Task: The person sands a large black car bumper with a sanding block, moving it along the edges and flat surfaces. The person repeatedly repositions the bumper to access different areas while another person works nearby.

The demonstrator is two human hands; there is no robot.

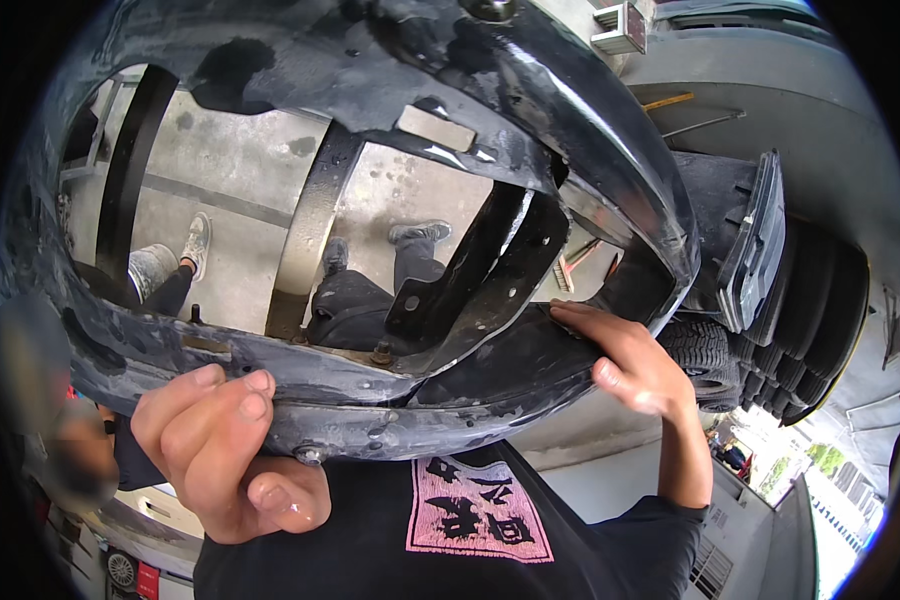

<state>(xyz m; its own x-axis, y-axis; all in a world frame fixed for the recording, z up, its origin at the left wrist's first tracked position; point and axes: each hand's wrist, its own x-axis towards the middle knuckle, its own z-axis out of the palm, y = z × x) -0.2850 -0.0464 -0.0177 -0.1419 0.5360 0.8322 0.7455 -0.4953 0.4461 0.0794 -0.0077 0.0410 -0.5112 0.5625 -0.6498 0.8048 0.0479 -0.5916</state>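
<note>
Scuffed black panel [320,385], large, curved and cut through with openings, spread across the middle of the view, above the concrete floor [235,165], near edge just in front of the black shirt [340,545]. Means of support: cannot tell. Grey smears and darker patches over much of the surface.

Right hand [635,365] laid at the panel's near right corner, fingers straight and close together, thumb standing off; anything thin beneath the fingers: cannot tell. Left hand [230,455] over the near left edge, fingers loosely curled, wide gap to the thumb, nothing visible in between.

Probably best to keep the right fingers flat and press evenly, following the curve rather than digging in with the tips. Likely steadier with the left hand braced on a solid stretch of near edge, clear of the bolt [310,455] beside the thumb. Mind the opening rims and the black bracket [413,305], perhaps hard on skin.

On the panel, no brand or label to be made out. On the shirt, bold black characters in a pink print [480,508]. At lower left, a red sign [148,580], lettering too small to read.

Farther out: broom [567,272] on the floor, black tyres [815,300] well to the right, blurred co-worker [30,400] beyond the left edge.
</note>
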